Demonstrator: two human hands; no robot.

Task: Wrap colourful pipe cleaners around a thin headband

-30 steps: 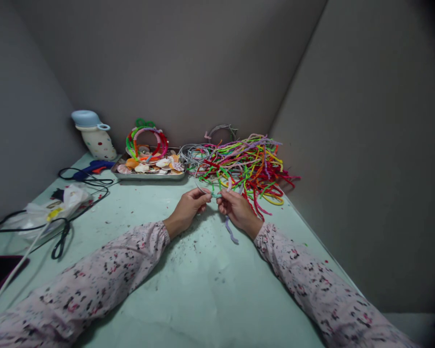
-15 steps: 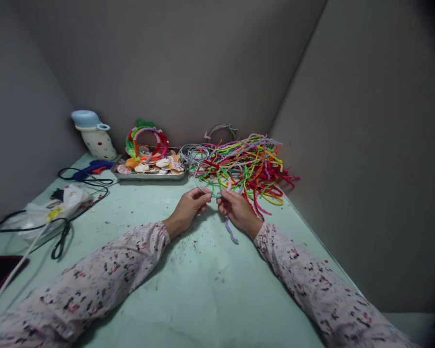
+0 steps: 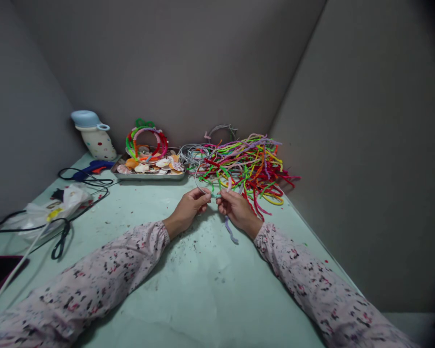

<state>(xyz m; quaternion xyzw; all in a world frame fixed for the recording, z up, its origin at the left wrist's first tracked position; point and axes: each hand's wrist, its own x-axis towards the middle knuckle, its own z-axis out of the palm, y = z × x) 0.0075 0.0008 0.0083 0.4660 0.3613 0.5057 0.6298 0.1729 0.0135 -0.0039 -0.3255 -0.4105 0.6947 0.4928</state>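
My left hand (image 3: 190,205) pinches a thin grey wire ring (image 3: 196,180) between thumb and fingertips. Just to its right, my right hand (image 3: 238,208) is closed on a fuzzy strip, with a short teal piece (image 3: 215,196) showing between the two hands. A pale pink end stands up above the right fingers, and a lilac strip (image 3: 230,231) hangs below them. Close behind the hands lies a tangled pile of coloured fuzzy strips (image 3: 253,159). The fingertips hide how wire and strips join.
A metal tray (image 3: 152,177) of shells holds colourful wrapped rings (image 3: 147,140). Coiled grey wire (image 3: 194,152) lies beside it. At the left are a bottle (image 3: 94,135), a blue tool (image 3: 94,167), black cables (image 3: 62,239) and a plastic bag (image 3: 72,197). Walls enclose the table's back and right.
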